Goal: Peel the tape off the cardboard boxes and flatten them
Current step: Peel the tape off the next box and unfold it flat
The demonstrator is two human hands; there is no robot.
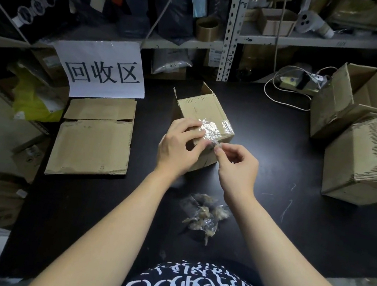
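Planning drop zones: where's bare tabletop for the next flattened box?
Bare table: front left, between flattened cardboard and left forearm; front right, between tape scraps and open boxes. Crowded: centre, where left hand holds the box and right hand pinches its tape.

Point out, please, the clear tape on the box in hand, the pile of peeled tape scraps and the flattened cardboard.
clear tape (211,127), head view, middle of the shiny strip.
pile of peeled tape scraps (203,215), head view, middle of the heap.
flattened cardboard (94,146), head view, its bare top panel.
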